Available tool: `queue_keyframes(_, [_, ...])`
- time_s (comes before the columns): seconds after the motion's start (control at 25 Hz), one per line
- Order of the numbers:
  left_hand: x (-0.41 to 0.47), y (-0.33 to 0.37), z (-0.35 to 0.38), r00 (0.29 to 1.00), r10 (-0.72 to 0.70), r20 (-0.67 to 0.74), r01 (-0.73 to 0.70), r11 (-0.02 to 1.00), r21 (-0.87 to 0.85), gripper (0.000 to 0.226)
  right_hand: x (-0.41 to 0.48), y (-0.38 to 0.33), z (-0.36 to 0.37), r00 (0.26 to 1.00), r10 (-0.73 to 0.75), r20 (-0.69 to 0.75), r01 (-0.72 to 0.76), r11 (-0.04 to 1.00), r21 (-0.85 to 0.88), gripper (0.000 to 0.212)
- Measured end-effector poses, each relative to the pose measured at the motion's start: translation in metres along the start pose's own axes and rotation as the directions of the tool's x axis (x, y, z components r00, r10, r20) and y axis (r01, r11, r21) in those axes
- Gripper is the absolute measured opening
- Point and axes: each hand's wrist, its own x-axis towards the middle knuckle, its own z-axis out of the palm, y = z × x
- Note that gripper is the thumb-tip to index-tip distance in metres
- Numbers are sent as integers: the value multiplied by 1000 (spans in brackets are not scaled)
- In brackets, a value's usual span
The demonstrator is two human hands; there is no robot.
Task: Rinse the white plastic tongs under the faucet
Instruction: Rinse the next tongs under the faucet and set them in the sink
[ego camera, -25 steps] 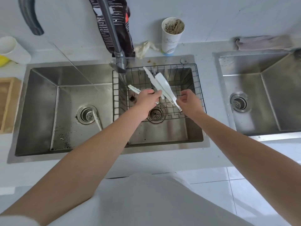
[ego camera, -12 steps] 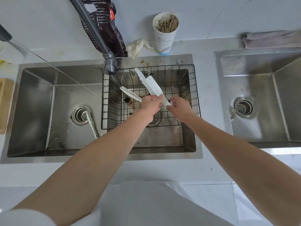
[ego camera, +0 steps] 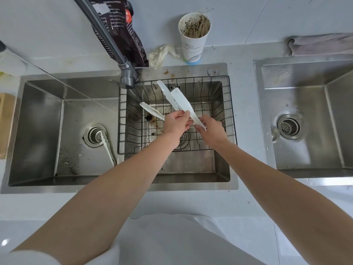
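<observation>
The white plastic tongs (ego camera: 181,100) hang over the wire basket (ego camera: 231,111) in the middle basin, with their two arms pointing up and to the left. My right hand (ego camera: 212,131) pinches their joined end. My left hand (ego camera: 176,123) grips them partway along. It also holds a second white tong piece (ego camera: 151,110) that sticks out to the left. The grey faucet head (ego camera: 127,78) is up and left of the arm tips, apart from them. I cannot make out a water stream.
Another white tong (ego camera: 107,148) lies in the left basin by its drain (ego camera: 95,135). A dirty paper cup (ego camera: 194,39), a dark bag (ego camera: 122,31) and a crumpled tissue (ego camera: 161,54) stand behind the sink. A second sink (ego camera: 305,119) is at the right, with a grey cloth (ego camera: 321,44) behind it.
Both hands keep their hold on the tongs over the basket. The view has shifted, so the faucet now sits further left and the hands lower in the picture.
</observation>
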Motion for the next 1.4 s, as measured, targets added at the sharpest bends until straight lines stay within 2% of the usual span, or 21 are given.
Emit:
queue_keyframes(0.12, [-8,3,4,999,31,42,-30,999,-25,12,-9,2,-6,999,-27,-47,30,998,53,18])
queue_keyframes(0.32, [-22,12,8,985,109,131,-107,994,-24,23,-31,-1,-18,991,-52,-126,64,994,93,22])
queue_keyframes(0.48, [-39,22,-3,959,191,209,-169,978,-119,29,-45,-9,-23,981,-109,-161,128,985,114,14])
queue_keyframes(0.56, [-44,25,-15,959,228,168,-202,966,-161,24,-52,-17,-24,979,-125,-159,149,978,145,16])
queue_keyframes(0.64, [-45,23,-31,972,231,48,-219,959,-181,18,-59,-27,-26,978,-153,-139,174,973,154,20])
queue_keyframes(0.76, [-40,18,-56,981,175,-82,-187,968,-169,26,-71,-46,-24,972,-212,-98,225,963,148,21])
queue_keyframes(0.96, [-37,21,-95,995,97,-17,-98,979,-179,45,-87,-81,-7,946,-321,-44,324,934,148,23])
queue_keyframes(1.08, [-39,28,-123,995,95,36,-84,966,-245,26,-94,-104,7,931,-366,-3,361,918,166,19])
queue_keyframes(1.2, [-39,34,-149,988,124,92,-98,964,-247,28,-98,-129,21,917,-399,27,390,907,156,16])
queue_keyframes(1.4, [-40,45,-193,991,136,8,-129,953,-274,19,-101,-169,51,899,-435,46,425,894,145,18])
